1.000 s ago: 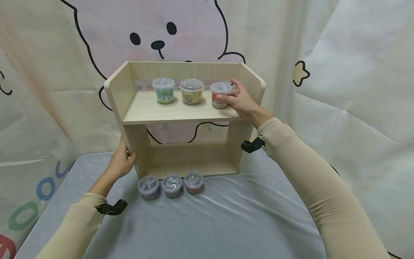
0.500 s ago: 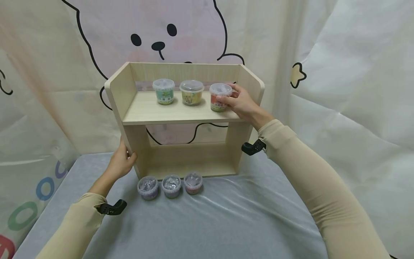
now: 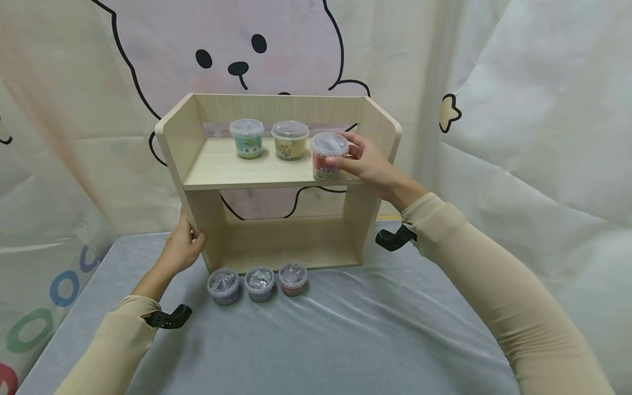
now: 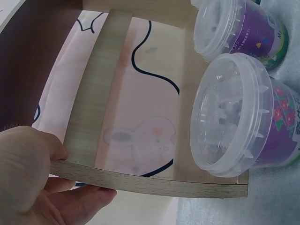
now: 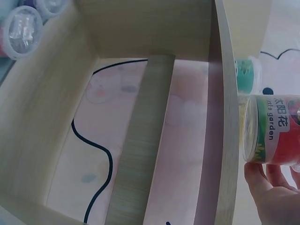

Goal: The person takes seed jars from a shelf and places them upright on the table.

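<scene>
My right hand (image 3: pixel 375 171) holds a small clear-lidded plastic cup (image 3: pixel 323 164) with a red and green label, upright at the front of the upper shelf's right end. In the right wrist view, my fingers reach round the lower part of this cup (image 5: pixel 272 130); whether its base touches the board cannot be told. My left hand (image 3: pixel 180 248) grips the left side panel of a pale wooden two-tier shelf (image 3: pixel 232 176). In the left wrist view, the thumb lies on one side of the panel edge (image 4: pixel 154 186) and the fingers on the other.
A green-labelled cup (image 3: pixel 248 145) and a yellow-labelled cup (image 3: pixel 290 147) stand on the upper board. Three more lidded cups (image 3: pixel 260 285) stand in a row on the grey cloth (image 3: pixel 321 340) before the shelf. A printed curtain (image 3: pixel 395 55) hangs close behind.
My right hand has brought the red-labelled cup forward and slightly left, toward the upper board's front edge. My left hand has stayed on the side panel.
</scene>
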A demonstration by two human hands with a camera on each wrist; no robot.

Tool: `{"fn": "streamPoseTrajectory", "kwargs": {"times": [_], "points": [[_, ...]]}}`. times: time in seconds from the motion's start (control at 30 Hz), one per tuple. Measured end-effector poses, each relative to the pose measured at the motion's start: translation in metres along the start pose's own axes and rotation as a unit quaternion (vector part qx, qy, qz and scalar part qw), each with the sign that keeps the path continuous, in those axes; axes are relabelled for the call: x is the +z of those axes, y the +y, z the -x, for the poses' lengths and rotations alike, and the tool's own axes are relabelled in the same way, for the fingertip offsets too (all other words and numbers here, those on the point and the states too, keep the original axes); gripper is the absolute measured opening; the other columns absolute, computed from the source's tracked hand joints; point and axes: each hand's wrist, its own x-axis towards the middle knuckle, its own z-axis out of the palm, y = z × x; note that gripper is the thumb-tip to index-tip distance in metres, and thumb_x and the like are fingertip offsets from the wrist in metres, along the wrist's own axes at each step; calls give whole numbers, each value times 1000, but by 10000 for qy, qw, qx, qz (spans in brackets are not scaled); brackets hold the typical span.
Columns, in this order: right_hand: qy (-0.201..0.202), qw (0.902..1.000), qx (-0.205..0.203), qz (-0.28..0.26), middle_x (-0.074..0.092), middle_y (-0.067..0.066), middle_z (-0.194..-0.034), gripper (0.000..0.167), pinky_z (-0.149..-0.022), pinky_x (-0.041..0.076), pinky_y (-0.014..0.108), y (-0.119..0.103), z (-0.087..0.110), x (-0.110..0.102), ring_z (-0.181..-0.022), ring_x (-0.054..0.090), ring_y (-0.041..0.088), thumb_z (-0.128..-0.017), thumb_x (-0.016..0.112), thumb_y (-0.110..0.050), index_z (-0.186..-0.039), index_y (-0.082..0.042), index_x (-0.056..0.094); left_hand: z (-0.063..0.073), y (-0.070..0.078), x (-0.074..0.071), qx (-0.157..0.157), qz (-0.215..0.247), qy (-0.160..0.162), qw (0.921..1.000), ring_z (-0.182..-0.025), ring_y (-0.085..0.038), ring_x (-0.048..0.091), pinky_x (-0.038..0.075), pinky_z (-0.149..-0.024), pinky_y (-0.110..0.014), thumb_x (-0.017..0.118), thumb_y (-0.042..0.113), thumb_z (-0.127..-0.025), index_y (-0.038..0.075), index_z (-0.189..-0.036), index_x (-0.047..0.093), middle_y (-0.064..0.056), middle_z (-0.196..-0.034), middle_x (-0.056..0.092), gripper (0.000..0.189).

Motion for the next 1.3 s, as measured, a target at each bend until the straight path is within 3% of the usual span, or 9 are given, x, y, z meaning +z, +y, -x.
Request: {"fn": "streamPoseTrajectory", "kwargs": {"times": [0.1,0.27,0.43,0.67,1.03,1.3], "points": [[-150,9998,-106,10,52,13,-146,68,-120,38,43,0,7,2,-130,52,20,-96,64,-8,-156,-16,33,1,0,0,39,-32,47,10000,-111,-55,61,52,-89,-65,49,6,-95,6,-156,11,-41,-129,56,72],[-296,9993,-209,-16,55,10,-138,66,-106,48,29,2,19,3,-122,57,16,-96,63,-4,-155,-16,36,1,1,0,4,-100,103,9999,-107,-53,63,53,-85,-61,49,8,-93,5,-154,13,-38,-126,59,70],[-544,9981,-295,-27,56,8,-137,65,-100,50,22,8,31,5,-120,58,13,-96,61,0,-153,-12,35,0,-1,0,-9,75,-46,10000,-119,-57,57,51,-95,-67,47,6,-96,6,-157,9,-40,-134,53,72],[-760,9967,-219,164,56,10,-140,67,-99,51,21,20,49,8,-121,59,12,-94,63,1,-154,-11,35,-3,0,-1,32,121,-65,9999,-123,-58,54,48,-99,-68,47,3,-96,7,-157,7,-41,-138,50,73],[-1188,9918,-192,426,62,16,-132,65,-93,54,26,66,59,27,-113,63,15,-91,68,0,-150,-8,41,-3,-4,2,-6,-11,-2,10000,-119,-58,56,49,-96,-69,48,3,-96,7,-158,7,-41,-137,50,75],[-1523,9866,244,539,61,22,-139,68,-93,56,26,108,61,34,-113,67,18,-89,73,-1,-147,-4,39,-2,-1,1,-38,60,-59,10000,-124,-58,54,48,-100,-68,48,3,-96,5,-157,8,-41,-138,49,72]]}}
